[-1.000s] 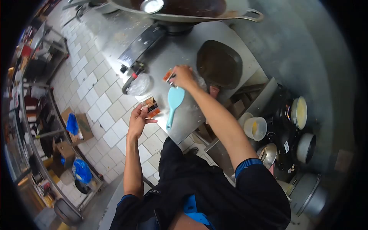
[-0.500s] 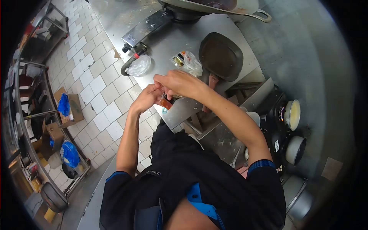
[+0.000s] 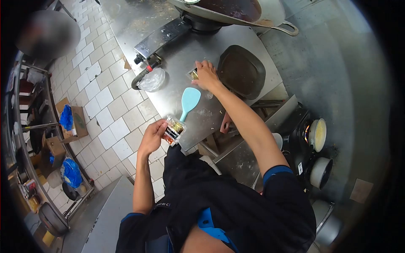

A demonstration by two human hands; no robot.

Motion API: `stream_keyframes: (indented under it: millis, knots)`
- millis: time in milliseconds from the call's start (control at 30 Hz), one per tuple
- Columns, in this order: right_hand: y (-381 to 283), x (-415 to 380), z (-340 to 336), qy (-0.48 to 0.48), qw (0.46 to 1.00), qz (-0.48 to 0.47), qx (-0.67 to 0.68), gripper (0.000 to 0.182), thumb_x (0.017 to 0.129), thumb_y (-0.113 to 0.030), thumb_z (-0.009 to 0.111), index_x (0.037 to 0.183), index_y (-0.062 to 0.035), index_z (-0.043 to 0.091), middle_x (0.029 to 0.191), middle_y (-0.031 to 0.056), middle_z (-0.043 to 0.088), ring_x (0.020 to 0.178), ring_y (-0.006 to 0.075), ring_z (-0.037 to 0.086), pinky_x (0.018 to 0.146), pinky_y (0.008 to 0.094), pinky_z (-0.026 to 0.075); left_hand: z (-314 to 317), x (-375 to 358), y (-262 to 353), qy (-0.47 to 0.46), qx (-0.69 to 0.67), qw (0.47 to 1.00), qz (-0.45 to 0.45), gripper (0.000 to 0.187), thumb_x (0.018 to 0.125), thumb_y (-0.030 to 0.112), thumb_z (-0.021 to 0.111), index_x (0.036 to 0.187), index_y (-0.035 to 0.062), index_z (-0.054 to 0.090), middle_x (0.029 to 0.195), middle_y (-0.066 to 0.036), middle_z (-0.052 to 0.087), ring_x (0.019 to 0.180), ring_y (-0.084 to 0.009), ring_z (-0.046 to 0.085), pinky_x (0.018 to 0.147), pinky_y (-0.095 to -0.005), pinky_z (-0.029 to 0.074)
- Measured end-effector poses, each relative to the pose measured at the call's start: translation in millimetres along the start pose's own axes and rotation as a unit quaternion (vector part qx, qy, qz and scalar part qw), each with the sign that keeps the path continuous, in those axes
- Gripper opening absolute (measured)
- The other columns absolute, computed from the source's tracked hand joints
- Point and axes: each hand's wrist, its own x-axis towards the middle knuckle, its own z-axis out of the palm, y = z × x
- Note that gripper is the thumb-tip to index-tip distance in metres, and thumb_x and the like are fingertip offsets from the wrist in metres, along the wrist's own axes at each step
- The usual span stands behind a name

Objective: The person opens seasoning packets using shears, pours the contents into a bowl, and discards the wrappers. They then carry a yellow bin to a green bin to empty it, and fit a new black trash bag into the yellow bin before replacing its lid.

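Observation:
My left hand (image 3: 152, 135) holds a small stack of sauce packets (image 3: 174, 130) at the near edge of the steel counter (image 3: 185, 50). My right hand (image 3: 206, 75) is stretched out over the counter. Its fingers are closed on a clear plastic bag of packets (image 3: 195, 75) that lies beside a dark square plate (image 3: 241, 71). A light blue rice paddle (image 3: 188, 101) lies on the counter between my two hands.
A wok (image 3: 236, 12) sits on the burner at the far end. A crumpled plastic bag (image 3: 152, 80) hangs by the gas valve. Pots and lidded containers (image 3: 316, 135) stand low at the right. Boxes with blue bags (image 3: 69, 120) sit on the tiled floor at the left.
My hands were together in front of me half a second ago. Now the right hand has reached out to the bag on the counter, and the left hand keeps the packets at the counter's edge.

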Motion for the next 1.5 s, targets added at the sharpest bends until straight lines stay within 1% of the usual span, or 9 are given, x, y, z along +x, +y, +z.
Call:
stream_keyframes:
  millis: [367,433,567,700,833,1033,1167,1300,1500]
  knots:
    - [-41,34,-72,0.161,0.982,-0.098,0.031,0.036,0.089,-0.039,0.065,0.087,-0.0039,0.058,0.089,0.0084,0.061,0.094,0.0232,0.058,0.083,0.0424,0.041,-9,-9,-20,0.085,-0.176,0.981,0.012,0.031,0.105,0.024,0.037,0.110,-0.0004,0.056,0.093,-0.007,0.067,0.076,-0.0133,0.068,0.073,-0.0269,0.057]
    - [-56,18,-112,-0.078,0.902,0.215,0.367,0.042,0.095,-0.043,0.057,0.086,-0.0016,0.054,0.082,0.0097,0.061,0.070,0.0189,0.061,0.064,0.0331,0.047,-3,-5,-2,0.060,-0.166,0.984,0.014,0.031,0.105,0.023,0.037,0.113,-0.0008,0.055,0.096,-0.009,0.067,0.078,-0.0153,0.069,0.073,-0.0284,0.058]
    - [-59,-78,-148,-0.156,0.765,0.160,0.604,0.030,0.099,-0.030,0.054,0.100,-0.0004,0.054,0.078,0.0044,0.063,0.054,0.0088,0.056,0.045,0.0244,0.045,15,8,33,-0.035,-0.167,0.985,-0.004,0.030,0.105,0.020,0.036,0.119,-0.0027,0.049,0.101,-0.014,0.066,0.081,-0.0203,0.069,0.073,-0.0311,0.061]
    - [-78,-174,-172,0.021,0.947,0.189,0.261,0.031,0.084,-0.012,0.071,0.108,0.0002,0.055,0.069,0.0073,0.064,0.057,0.0150,0.061,0.053,0.0321,0.049,67,24,53,-0.083,-0.070,0.994,0.019,0.028,0.104,0.015,0.036,0.123,-0.0040,0.046,0.102,-0.014,0.066,0.085,-0.0196,0.070,0.076,-0.0309,0.060]
    - [-97,-220,-159,0.142,0.927,0.243,0.249,0.036,0.079,-0.009,0.074,0.108,0.0010,0.056,0.073,0.0143,0.065,0.065,0.0303,0.065,0.060,0.0374,0.051,130,33,50,-0.185,0.053,0.973,0.125,0.026,0.102,0.006,0.038,0.125,-0.0032,0.046,0.102,-0.014,0.066,0.086,-0.0210,0.069,0.079,-0.0280,0.054]
    - [-93,-280,-155,0.221,0.890,0.330,0.222,0.018,0.096,-0.007,0.052,0.111,0.0021,0.053,0.089,0.0190,0.065,0.077,0.0280,0.066,0.068,0.0361,0.051,185,34,34,-0.299,-0.224,0.921,-0.105,0.021,0.103,0.010,0.040,0.114,-0.0018,0.053,0.094,-0.009,0.063,0.085,-0.0169,0.066,0.077,-0.0310,0.057]
    - [-89,-323,-171,0.228,0.776,0.377,0.450,0.021,0.095,-0.007,0.053,0.115,-0.0022,0.050,0.082,0.0108,0.063,0.073,0.0198,0.063,0.070,0.0323,0.052,212,27,24,-0.330,-0.134,0.933,-0.048,0.024,0.104,0.015,0.040,0.107,-0.0021,0.057,0.092,-0.008,0.063,0.080,-0.0156,0.066,0.075,-0.0297,0.058]
    - [-80,-381,-182,0.323,0.869,0.361,0.102,0.038,0.086,-0.007,0.067,0.120,-0.0050,0.051,0.086,0.0084,0.065,0.079,0.0212,0.064,0.071,0.0323,0.052,236,13,30,-0.369,0.092,0.915,0.135,0.021,0.100,0.010,0.044,0.108,-0.0033,0.058,0.091,-0.012,0.067,0.067,-0.0218,0.068,0.064,-0.0314,0.056]
    - [-41,-474,-88,0.276,0.816,0.408,0.302,0.024,0.085,-0.006,0.067,0.108,-0.0031,0.060,0.090,0.0132,0.069,0.085,0.0268,0.068,0.076,0.0352,0.052,297,6,-35,-0.424,0.324,0.737,0.414,0.027,0.085,0.001,0.064,0.111,-0.0022,0.057,0.101,-0.021,0.063,0.086,-0.0362,0.064,0.073,-0.0386,0.051]
